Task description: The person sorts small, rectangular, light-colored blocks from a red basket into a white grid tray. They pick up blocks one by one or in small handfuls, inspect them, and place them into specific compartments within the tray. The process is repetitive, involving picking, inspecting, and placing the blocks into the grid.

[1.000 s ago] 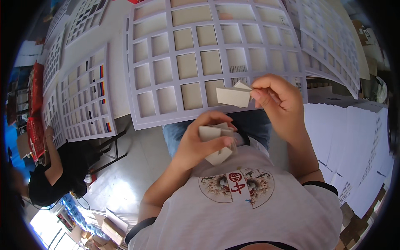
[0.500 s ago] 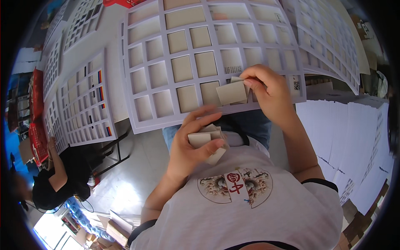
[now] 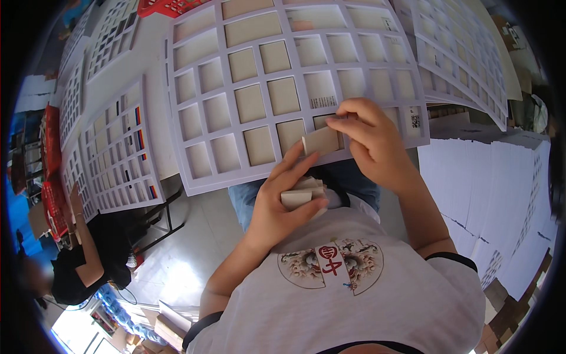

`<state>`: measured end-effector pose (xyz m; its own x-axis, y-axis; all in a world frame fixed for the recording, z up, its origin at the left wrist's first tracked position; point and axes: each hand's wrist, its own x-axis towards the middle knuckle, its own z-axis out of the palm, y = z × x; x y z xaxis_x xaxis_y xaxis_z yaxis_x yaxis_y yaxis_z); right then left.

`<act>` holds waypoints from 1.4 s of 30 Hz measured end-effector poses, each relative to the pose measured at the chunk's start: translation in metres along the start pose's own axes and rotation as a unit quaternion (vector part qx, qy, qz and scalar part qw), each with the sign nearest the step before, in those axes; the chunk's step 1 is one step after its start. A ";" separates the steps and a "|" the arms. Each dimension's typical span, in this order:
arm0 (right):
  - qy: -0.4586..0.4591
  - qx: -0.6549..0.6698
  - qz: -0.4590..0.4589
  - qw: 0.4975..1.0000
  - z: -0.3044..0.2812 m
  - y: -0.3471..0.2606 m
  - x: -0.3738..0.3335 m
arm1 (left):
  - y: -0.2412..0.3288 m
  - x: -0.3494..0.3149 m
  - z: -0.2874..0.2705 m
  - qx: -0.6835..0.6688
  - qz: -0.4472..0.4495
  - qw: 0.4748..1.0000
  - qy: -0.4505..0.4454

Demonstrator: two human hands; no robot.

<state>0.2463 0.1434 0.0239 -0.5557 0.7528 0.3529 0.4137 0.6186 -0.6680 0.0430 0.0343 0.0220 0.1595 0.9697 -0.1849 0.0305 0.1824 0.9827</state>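
Observation:
A white panel [image 3: 218, 182] with a grid of square and oblong openings lies before me. Beige cardboard squares [image 3: 260, 146] fill several openings in its middle columns. My right hand [image 3: 374, 144] pinches another beige cardboard square [image 3: 322, 142], tilted over the near row. Below the panel's front edge, my left hand [image 3: 277, 206] holds a loose stack of cardboard squares [image 3: 302, 193] between thumb and fingers. Its extended fingertips reach the tilted square's left side; whether they press on it is unclear. The right fingers partly hide the opening beneath.
Gridded panels lie at the left [image 3: 122, 147] and right [image 3: 460, 53]. A red basket [image 3: 171, 6] stands at the far edge. Tall white stacked sheets [image 3: 483, 194] rise at my right. At the left, a person in black [image 3: 97, 253] reaches toward a panel.
The held square has moved slightly right and flattened toward the panel. My left hand has shifted right with its stack, its fingertips now at that square. The panel appears slightly farther left.

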 end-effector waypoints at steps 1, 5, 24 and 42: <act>0.000 0.048 0.019 0.999 -0.003 -0.003 0.000 | 0.000 0.000 -0.001 -0.038 0.006 0.999 -0.014; -0.005 0.244 0.116 0.963 -0.012 -0.006 -0.006 | 0.008 0.006 0.000 -0.098 0.026 0.993 -0.053; -0.089 -0.140 0.034 0.986 -0.040 0.009 -0.003 | 0.030 0.021 -0.007 -0.312 -0.091 0.945 -0.023; 0.103 0.157 0.092 0.978 -0.011 -0.037 -0.006 | 0.025 0.041 0.017 -0.411 -0.040 0.910 0.019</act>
<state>0.2420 0.1179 0.0536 -0.3217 0.8945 0.3106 0.2339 0.3929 -0.8893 0.0676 0.0756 0.0388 0.1542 0.9501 -0.2712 -0.7114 0.2973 0.6368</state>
